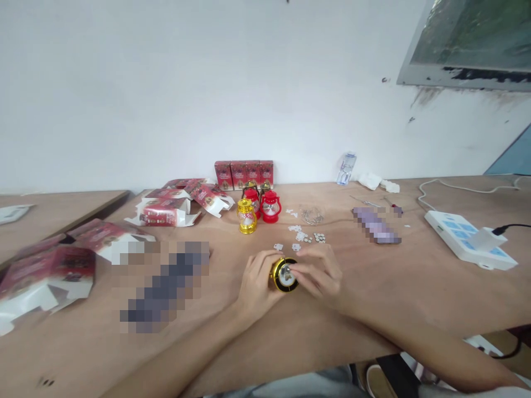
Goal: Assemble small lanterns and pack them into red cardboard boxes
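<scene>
My left hand [255, 282] is wrapped round a small gold lantern [274, 272], whose round underside faces up towards me. A black ring and a pale centre with a metallic part show on that underside. Over its right side, the thumb and fingers of my right hand [323, 276] come together at the centre; whatever they pinch is too small to make out. Just beyond my hands lie white plastic tabs [296, 247] and several button cells [319, 237]. Further back stand a gold lantern [247, 216] and a red lantern [270, 207], with others partly hidden behind.
Red boxes [244, 176] stand in a row by the wall. Opened cartons [164, 211] lie at the left. Small wire pieces [312, 215], a plastic bottle [346, 168] and a white power strip [468, 240] with cables are on the table too. Two blurred-out objects flank my hands.
</scene>
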Tool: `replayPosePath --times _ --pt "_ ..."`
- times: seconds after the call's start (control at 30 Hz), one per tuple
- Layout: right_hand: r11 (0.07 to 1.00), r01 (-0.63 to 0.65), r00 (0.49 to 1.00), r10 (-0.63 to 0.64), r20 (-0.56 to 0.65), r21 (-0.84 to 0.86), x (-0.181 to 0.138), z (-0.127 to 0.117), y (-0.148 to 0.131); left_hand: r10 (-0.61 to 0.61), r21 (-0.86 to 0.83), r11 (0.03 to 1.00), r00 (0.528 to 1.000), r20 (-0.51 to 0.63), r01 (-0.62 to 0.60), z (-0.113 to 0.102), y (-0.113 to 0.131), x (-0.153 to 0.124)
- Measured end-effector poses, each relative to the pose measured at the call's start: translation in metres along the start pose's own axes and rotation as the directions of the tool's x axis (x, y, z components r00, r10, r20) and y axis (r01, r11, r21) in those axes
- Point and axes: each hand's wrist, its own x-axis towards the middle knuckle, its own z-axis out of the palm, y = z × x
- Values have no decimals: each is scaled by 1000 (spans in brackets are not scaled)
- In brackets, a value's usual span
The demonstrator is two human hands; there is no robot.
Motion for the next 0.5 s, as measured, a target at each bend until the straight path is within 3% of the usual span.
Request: replayPosePath --times 0.33,0.5 --pt "995 -95 994 96 -43 39 -1 -4 7 -41 -6 999 998 44 42 -1 -1 0" --pt "973 -210 978 208 -25 -96 -3 -3 45 -81 -20 996 996 29 82 -3 -5 0"
